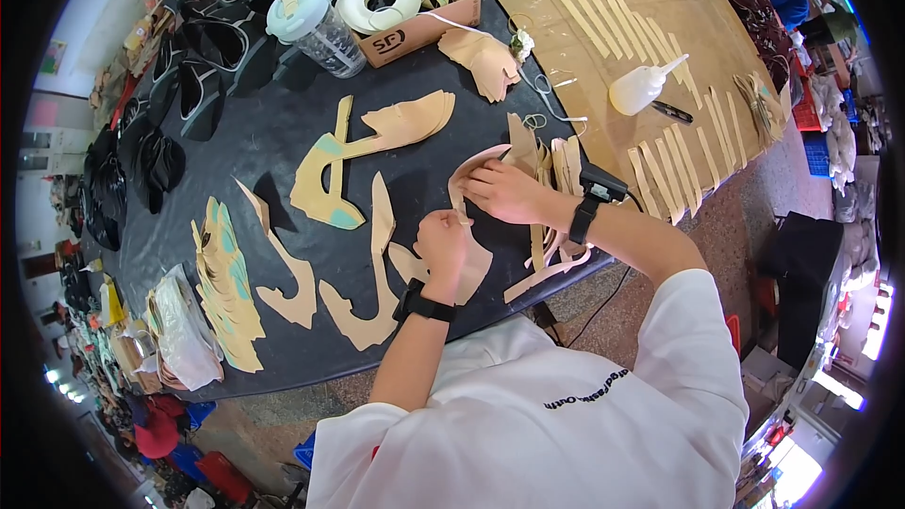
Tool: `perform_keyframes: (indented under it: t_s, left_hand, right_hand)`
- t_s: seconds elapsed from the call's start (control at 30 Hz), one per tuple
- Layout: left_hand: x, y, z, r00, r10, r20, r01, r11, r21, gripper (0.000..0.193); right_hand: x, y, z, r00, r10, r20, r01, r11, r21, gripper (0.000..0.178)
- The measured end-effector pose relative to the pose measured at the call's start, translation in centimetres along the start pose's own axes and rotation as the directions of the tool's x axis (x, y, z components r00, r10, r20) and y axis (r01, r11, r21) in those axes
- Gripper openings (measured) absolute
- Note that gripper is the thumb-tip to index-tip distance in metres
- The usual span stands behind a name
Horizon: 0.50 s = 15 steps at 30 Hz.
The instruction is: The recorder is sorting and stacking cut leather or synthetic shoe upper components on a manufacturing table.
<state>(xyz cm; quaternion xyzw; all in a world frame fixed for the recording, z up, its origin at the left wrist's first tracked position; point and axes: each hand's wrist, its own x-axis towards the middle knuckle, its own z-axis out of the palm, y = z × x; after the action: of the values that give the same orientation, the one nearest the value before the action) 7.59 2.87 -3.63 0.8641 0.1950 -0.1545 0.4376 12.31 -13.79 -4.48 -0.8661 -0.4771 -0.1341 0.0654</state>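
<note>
A curved tan leather-like piece [476, 271] lies at the table's near edge, with its narrow arm bending up and to the right. My left hand [441, 243] is closed in a pinch on its edge, fingers partly hidden. Higher up, my right hand [501, 190] grips the narrow arm between thumb and fingers. Left of my hands lie two similar curved pieces, one nearer [368, 306] and one farther left [292, 287]. Beyond them rests a stack of tan pieces with mint-green patches [330, 165]. Tan strips [551, 269] lie beside my right forearm.
A cardboard sheet [566, 38] at the right bears rows of strips, a white squeeze bottle [637, 90] and a black pen [672, 112]. A clear jug [316, 28] and a box [415, 33] with a white tape roll [379, 0] stand at the back. Black shoe-like items [212, 47] crowd the left.
</note>
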Motion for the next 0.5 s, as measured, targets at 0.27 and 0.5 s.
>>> perform_keyframes:
  t_s: [0.27, 0.5]
  left_hand:
    - [0.6, -0.1, 0.0, 0.999, -0.011, 0.053, 0.020, 0.985, -0.171, 0.020]
    - [0.2, -0.3, -0.2, 0.997, 0.001, 0.082, 0.052, 0.765, -0.642, 0.007]
  right_hand:
    - [0.1, 0.3, 0.2, 1.000, 0.004, -0.025, -0.003, 1.000, 0.031, 0.026]
    - [0.4, 0.7, -0.1, 0.998, -0.010, -0.056, 0.012, 0.999, 0.034, 0.024]
